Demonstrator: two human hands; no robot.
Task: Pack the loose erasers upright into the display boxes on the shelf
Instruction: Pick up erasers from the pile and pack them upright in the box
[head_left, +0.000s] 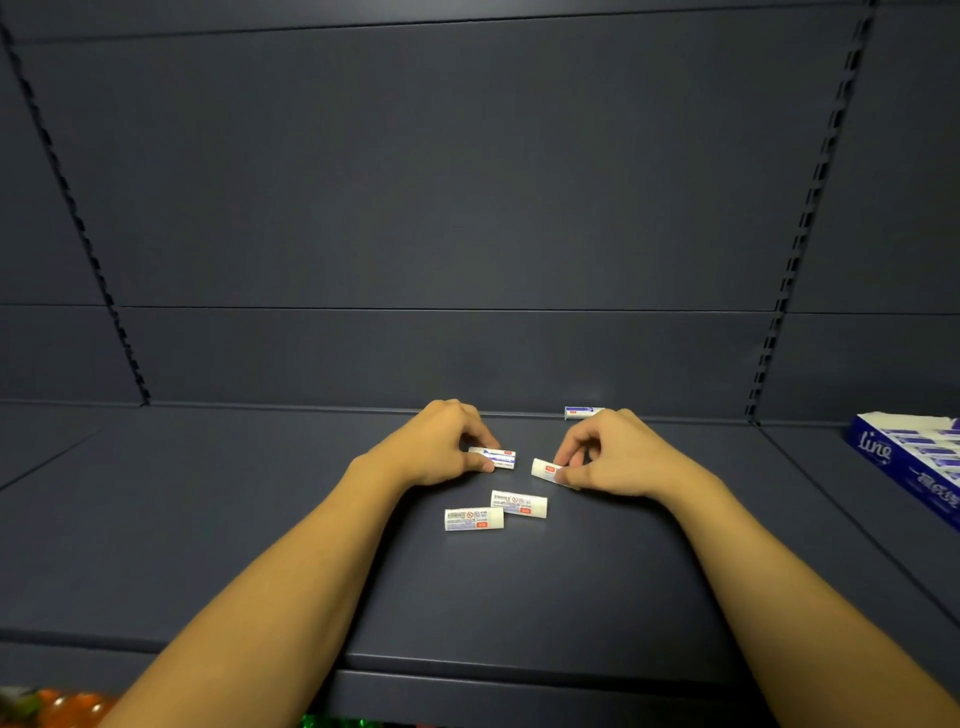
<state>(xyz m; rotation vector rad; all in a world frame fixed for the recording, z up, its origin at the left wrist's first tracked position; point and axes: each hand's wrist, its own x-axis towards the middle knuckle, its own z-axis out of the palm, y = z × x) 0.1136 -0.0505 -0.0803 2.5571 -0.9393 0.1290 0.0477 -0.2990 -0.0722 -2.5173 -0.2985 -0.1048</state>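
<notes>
I see a dark grey matt shelf (519, 597) of smooth painted metal, small white erasers in glossy printed paper sleeves (474, 519), and a blue-and-white glossy cardboard display box (904, 457).

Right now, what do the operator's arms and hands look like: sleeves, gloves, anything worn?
Both forearms are bare right down to the bottom edge of the head view, with no sleeve showing. The left hand and right hand have no gloves, and no rings, watch, wristband or markings show. Nails look short and plain, as far as the picture resolves. No cables, straps or sensors are visible on either arm.
</notes>
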